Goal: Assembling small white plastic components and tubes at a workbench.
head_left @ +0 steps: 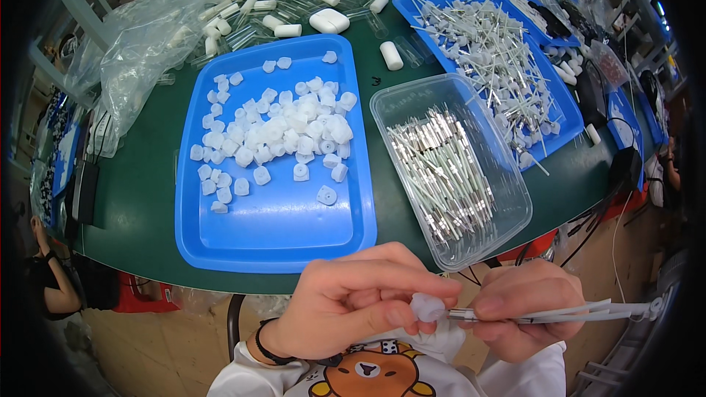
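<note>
Near the front edge of the table, my left hand pinches a small translucent white plastic cap between thumb and fingers. My right hand is closed on a few thin pale rods, whose ends stick out to the right. One rod's silver metal end points left and meets the cap; how deep it sits inside cannot be seen. Beyond my left hand, a blue tray carries a pile of similar caps. A clear plastic box full of metal-tipped rods stands beyond my right hand.
At the right, a blue tray is heaped with rods bearing caps. Clear tubes with white stoppers lie across the back, beside a clear plastic bag. Dark cables hang by the table's right edge. Another person's arm shows far left.
</note>
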Tool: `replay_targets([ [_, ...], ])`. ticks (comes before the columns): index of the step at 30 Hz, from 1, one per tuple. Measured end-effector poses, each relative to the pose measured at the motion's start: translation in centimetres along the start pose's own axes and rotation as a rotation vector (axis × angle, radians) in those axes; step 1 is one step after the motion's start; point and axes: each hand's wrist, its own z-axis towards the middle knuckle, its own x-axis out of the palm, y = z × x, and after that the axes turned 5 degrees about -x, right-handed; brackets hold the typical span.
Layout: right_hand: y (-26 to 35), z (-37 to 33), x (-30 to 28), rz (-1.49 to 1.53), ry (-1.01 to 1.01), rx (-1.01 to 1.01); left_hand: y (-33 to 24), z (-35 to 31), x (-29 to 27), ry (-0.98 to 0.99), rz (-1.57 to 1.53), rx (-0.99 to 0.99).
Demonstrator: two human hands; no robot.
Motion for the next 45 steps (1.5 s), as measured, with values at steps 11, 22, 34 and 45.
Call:
replay_targets([
  [11, 0.3, 0.4, 0.5, -0.062, -0.027, 0.068, 0.1, 0.0, -0.6, -0.039, 0.111, 0.049],
  [22, 1.2, 1.0, 0.1, -0.167, 0.017, 0.2, -0.5, 0.3, -1.2, 0.023, 0.167, 0.04],
  [34, 1.1, 1.2, 0.0, -0.182, 0.062, 0.168, 0.0, 0.5, -0.7, 0.0, 0.033, 0.071],
  [45, 0.4, 0.7, 0.0, -0.194, 0.058, 0.033, 0.0, 0.4, -0.7, -0.008, 0.027, 0.056],
])
